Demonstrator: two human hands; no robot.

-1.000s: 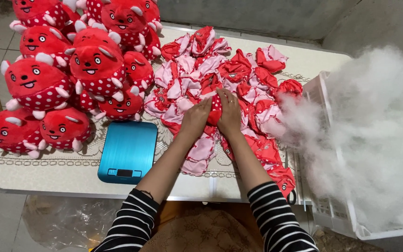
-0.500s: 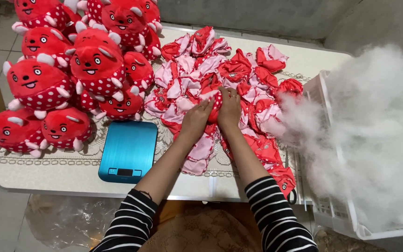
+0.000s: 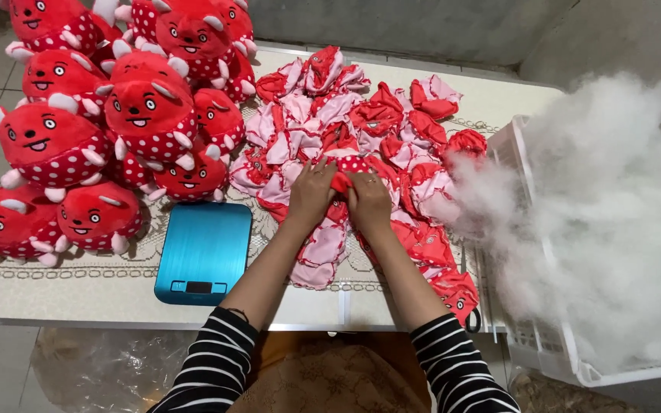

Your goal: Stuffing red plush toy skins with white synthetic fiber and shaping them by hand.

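Item, centre of the frame: an unstuffed red toy skin (image 3: 340,182), lying on top of the heap of flat red-and-pink skins (image 3: 361,145) that is spreading across the upper middle of the bench (image 3: 78,287). The left hand (image 3: 311,191) and right hand (image 3: 369,200) are meeting over it, fingers curled and pinching the fabric from both sides, apparently to lift it apart from its neighbours or to find its opening. Item, upper left: finished stuffed red toys (image 3: 78,130) with white spots, sitting piled together, kept apart from the empty skins. Item, lower left of centre: a blue flat scale (image 3: 204,251), lying just beside the left forearm, within easy reach. Item, right edge: a white plastic crate (image 3: 545,336) brimming with loose white stuffing fibre (image 3: 598,222), standing against the bench and spilling onto the nearest skins. Striped sleeves are showing at the bottom.
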